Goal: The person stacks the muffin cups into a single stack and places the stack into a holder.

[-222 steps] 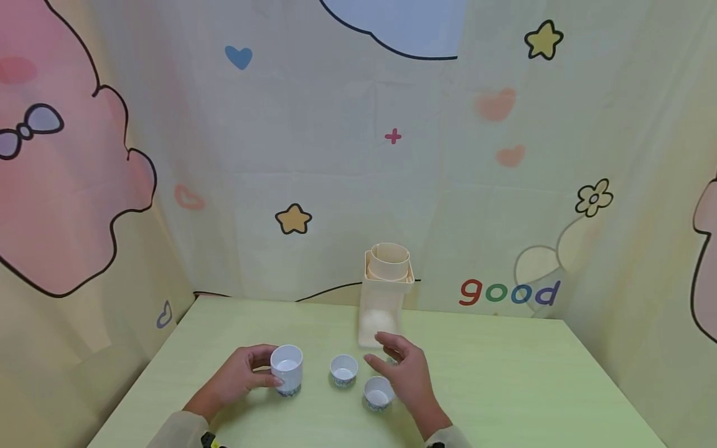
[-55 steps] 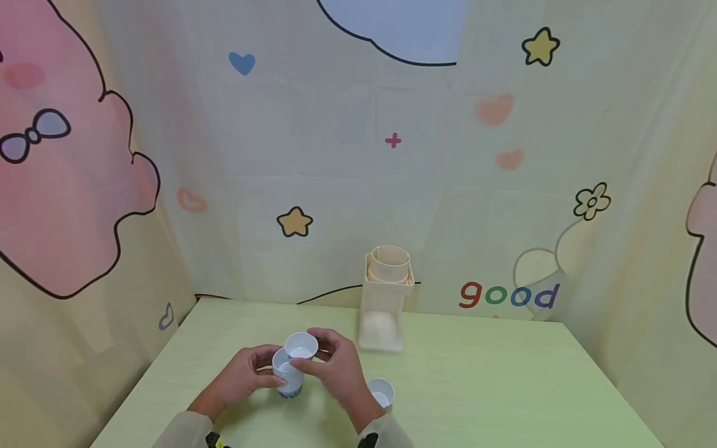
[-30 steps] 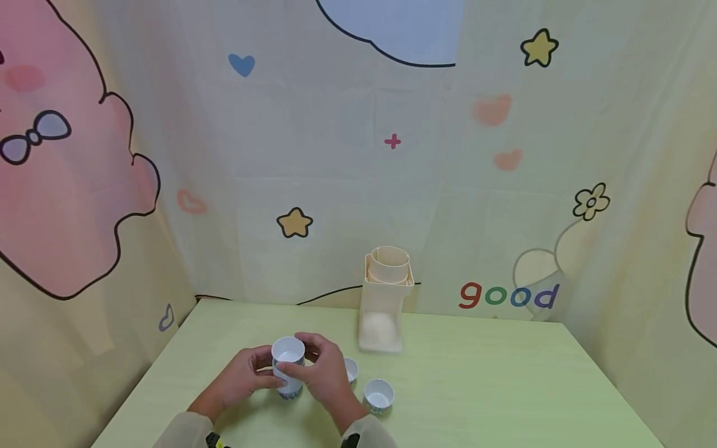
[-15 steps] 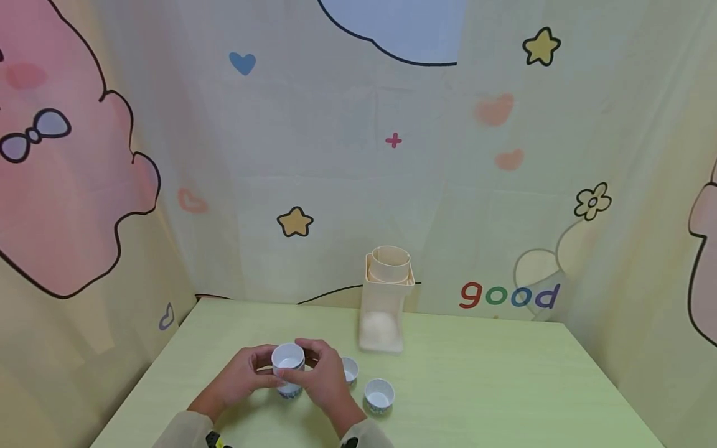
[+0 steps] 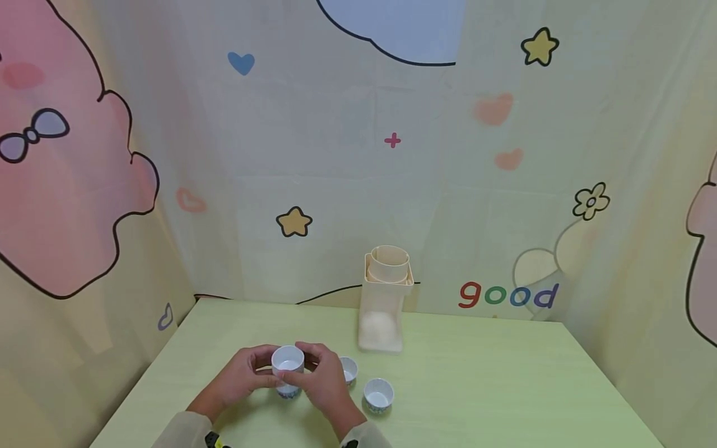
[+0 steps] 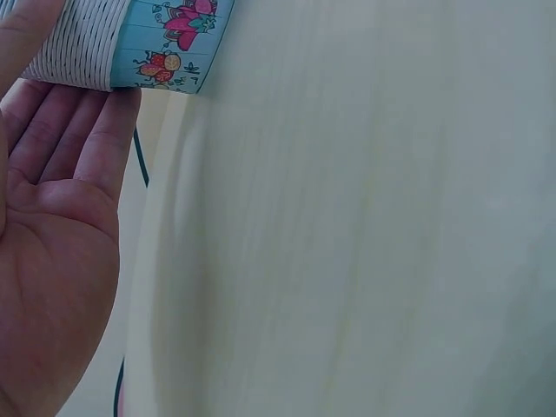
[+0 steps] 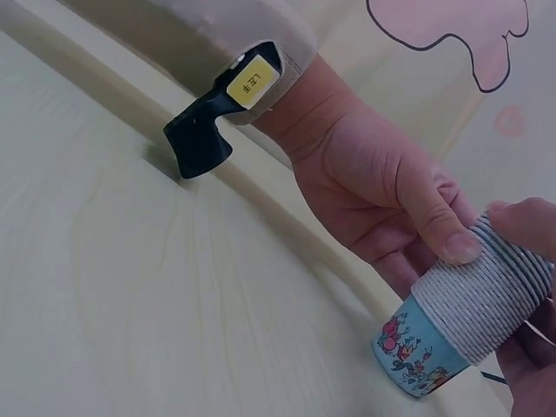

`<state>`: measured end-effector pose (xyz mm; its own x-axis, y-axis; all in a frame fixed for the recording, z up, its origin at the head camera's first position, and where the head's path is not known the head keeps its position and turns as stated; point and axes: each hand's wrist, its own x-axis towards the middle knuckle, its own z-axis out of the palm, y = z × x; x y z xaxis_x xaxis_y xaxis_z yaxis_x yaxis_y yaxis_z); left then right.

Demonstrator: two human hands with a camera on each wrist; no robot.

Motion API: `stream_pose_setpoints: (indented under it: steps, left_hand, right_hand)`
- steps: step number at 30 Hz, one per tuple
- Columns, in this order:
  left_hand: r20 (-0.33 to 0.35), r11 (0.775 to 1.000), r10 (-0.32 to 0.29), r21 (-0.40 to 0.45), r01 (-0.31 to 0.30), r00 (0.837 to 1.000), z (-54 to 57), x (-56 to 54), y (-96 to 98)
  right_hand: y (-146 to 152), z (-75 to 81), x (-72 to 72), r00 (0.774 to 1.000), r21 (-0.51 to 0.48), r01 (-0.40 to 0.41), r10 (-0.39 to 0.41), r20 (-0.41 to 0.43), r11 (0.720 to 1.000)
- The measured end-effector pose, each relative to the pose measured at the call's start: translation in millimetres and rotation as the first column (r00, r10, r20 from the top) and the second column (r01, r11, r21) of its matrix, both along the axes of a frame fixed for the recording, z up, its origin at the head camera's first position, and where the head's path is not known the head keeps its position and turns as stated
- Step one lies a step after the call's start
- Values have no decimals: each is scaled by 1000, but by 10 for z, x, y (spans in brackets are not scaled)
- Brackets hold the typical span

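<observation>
A stack of nested paper cups [image 7: 486, 295], light blue with fruit prints on the lowest one, stands upright between both hands in the head view. My left hand [image 5: 243, 370] grips its side, thumb in front and fingers behind. My right hand [image 5: 330, 382] pinches the topmost paper cup [image 5: 288, 357] between thumb and fingers, and that cup sits down in the stack. In the left wrist view, the left palm [image 6: 56, 261] lies below the stack's white rolled rims. Two loose paper cups stand to the right: one [image 5: 379, 394] in full view, the other [image 5: 350, 371] partly behind my right hand.
A cream plastic holder [image 5: 381, 320] with a round tube on top stands at the back of the pale green table [image 5: 482, 379]. Behind it hangs a cartoon-printed curtain [image 5: 336, 124].
My right hand has come left from the loose cups with a paper cup. It has lowered that cup onto the stack and pushed it further in. The left hand keeps its grip.
</observation>
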<state>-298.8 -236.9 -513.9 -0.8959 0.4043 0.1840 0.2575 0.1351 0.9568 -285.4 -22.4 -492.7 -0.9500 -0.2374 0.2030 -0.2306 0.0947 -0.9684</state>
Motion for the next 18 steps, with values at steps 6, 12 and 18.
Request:
stream_pose_setpoints:
  steps: [6,12,18]
  left_hand:
    - [-11,1000,6,-18,-6,1000,-39,-30,1]
    - [4,1000,14,-18,-14,1000,-37,-23,7]
    - [4,1000,14,-24,-14,1000,-19,-9,11]
  right_hand:
    - [14,-6,4,1000,10,-2,2,-10,1000]
    - [68,0,38,1000,10,-1,2,-21,1000]
    - [164,10,81,999,23,-14,15,-32,1000]
